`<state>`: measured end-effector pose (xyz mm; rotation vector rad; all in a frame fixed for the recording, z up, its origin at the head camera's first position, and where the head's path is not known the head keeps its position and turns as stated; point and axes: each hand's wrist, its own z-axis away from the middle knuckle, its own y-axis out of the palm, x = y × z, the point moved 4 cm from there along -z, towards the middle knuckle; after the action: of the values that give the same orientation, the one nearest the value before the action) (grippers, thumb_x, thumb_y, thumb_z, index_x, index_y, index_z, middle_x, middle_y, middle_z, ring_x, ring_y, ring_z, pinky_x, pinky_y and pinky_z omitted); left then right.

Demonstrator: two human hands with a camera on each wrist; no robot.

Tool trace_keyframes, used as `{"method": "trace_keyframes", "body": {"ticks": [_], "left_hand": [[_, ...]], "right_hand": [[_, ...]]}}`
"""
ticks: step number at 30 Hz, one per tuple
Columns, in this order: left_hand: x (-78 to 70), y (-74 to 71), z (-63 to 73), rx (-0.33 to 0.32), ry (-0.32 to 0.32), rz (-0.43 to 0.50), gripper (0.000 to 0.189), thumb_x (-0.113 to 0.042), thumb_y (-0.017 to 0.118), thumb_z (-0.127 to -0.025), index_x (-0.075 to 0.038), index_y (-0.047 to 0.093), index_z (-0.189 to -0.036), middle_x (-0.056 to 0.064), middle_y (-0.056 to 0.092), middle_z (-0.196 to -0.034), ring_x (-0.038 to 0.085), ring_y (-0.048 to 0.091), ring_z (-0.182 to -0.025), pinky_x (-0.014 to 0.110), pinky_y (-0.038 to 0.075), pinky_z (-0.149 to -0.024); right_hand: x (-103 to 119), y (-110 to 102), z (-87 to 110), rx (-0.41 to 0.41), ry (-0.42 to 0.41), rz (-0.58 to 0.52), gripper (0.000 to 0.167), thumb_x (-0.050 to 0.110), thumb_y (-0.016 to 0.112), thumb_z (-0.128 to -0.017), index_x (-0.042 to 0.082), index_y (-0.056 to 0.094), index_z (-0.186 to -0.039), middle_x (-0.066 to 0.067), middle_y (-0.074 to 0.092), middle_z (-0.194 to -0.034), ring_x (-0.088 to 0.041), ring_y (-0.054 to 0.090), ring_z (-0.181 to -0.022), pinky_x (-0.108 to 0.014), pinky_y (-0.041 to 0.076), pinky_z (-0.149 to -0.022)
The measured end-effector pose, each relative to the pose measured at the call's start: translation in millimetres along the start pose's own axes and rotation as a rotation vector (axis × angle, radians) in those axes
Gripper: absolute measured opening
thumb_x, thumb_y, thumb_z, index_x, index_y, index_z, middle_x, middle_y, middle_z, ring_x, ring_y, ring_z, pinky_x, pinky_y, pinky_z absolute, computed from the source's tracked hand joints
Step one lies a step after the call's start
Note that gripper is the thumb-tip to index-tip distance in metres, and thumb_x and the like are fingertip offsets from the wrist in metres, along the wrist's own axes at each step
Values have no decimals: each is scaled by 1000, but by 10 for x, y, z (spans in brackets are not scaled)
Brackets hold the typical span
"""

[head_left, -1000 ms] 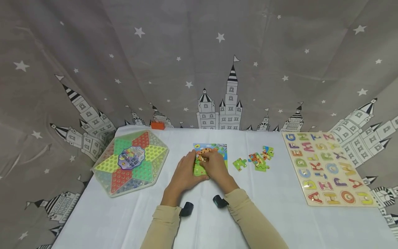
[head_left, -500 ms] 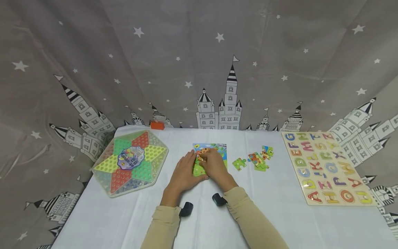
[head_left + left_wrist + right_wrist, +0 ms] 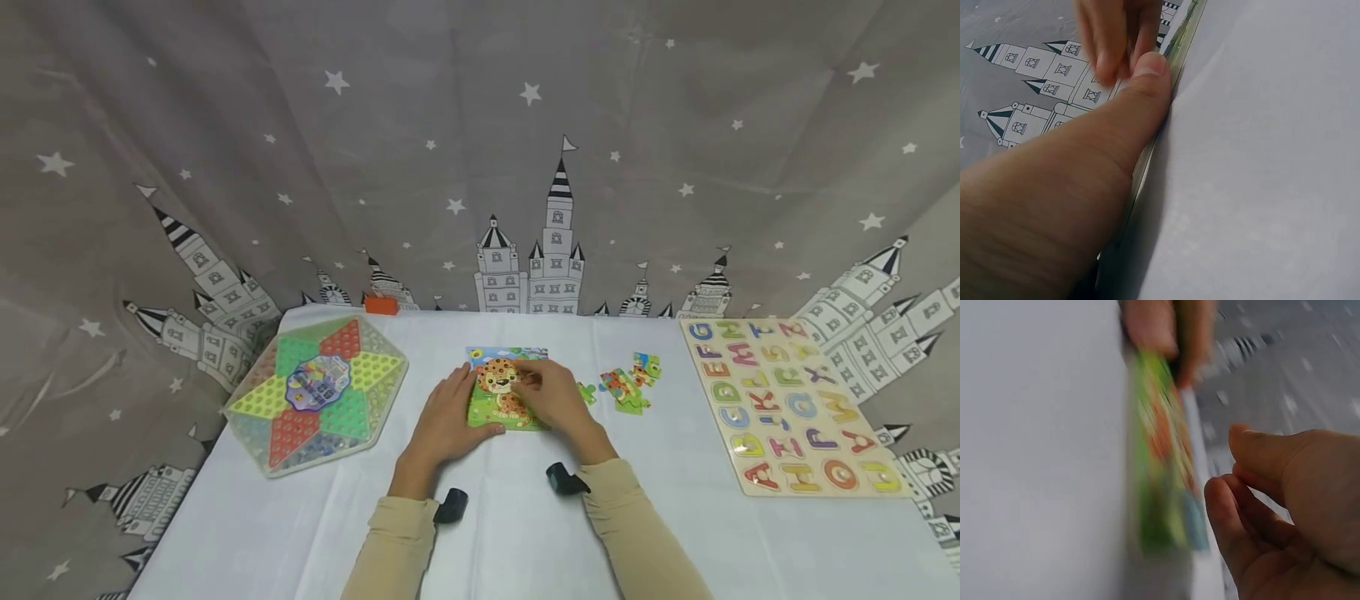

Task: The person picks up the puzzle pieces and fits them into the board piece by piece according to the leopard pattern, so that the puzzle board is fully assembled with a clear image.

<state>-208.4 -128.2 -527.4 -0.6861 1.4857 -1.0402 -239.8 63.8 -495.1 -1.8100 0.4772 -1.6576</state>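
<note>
A small puzzle board (image 3: pixel 485 414) with a spotted leopard cub (image 3: pixel 498 377) on green and blue scenery lies in front of me in the head view. My left hand (image 3: pixel 448 418) rests along its left side, the straight thumb (image 3: pixel 1150 65) at the near edge. Over the board's right part hovers my right hand (image 3: pixel 558 400), fingers loosely bent with nothing between them; the right wrist view shows a gap between thumb (image 3: pixel 1260 447) and fingertips. The right hand hides part of the board's right side.
Loose jigsaw pieces (image 3: pixel 624 392) lie right of the board, one partly behind my right hand. A hexagonal Chinese checkers set (image 3: pixel 317 396) lies at left, an alphabet puzzle board (image 3: pixel 795 408) at right. A small orange box (image 3: pixel 381 306) sits by the back edge.
My right hand has lifted off the cub's picture and moved right, uncovering the cub's face and body and covering part of a loose piece. The left hand has stayed in place.
</note>
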Motion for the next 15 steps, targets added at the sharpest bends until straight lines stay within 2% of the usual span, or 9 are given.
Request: {"method": "trace_keyframes", "body": {"ticks": [4, 9, 12, 15], "left_hand": [[-15, 24, 4, 9, -12, 14, 109, -69, 72, -82, -11, 26, -163, 7, 21, -171, 30, 21, -159, 47, 18, -131], [-32, 14, 10, 9, -13, 21, 109, -67, 73, -82, -10, 27, -163, 8, 21, -171, 30, 21, -159, 48, 19, -131], [-24, -2, 10, 15, -15, 12, 110, -67, 73, -82, -10, 25, -163, 8, 21, -172, 30, 21, -159, 48, 19, -131], [-15, -12, 19, 13, -19, 15, 110, -66, 74, -81, -10, 26, -163, 9, 21, -171, 31, 21, -158, 49, 20, -130]], "right_hand": [[-314, -422, 120, -102, 94, 0, 40, 21, 74, -95, 8, 68, -132, -12, 72, -119, -25, 70, -101, -41, 59, -85], [-718, -909, 262, -139, 224, 78, 47, 25, 71, -97, 4, 63, -137, -18, 68, -123, -27, 65, -98, -35, 54, -77], [-845, -1037, 315, -129, 261, 120, 50, 28, 73, -95, 3, 62, -138, -19, 68, -122, -26, 61, -97, -36, 51, -78], [-856, -993, 326, -84, 221, 146, 53, 28, 77, -92, 3, 63, -137, -19, 67, -117, -26, 58, -96, -39, 49, -81]]}}
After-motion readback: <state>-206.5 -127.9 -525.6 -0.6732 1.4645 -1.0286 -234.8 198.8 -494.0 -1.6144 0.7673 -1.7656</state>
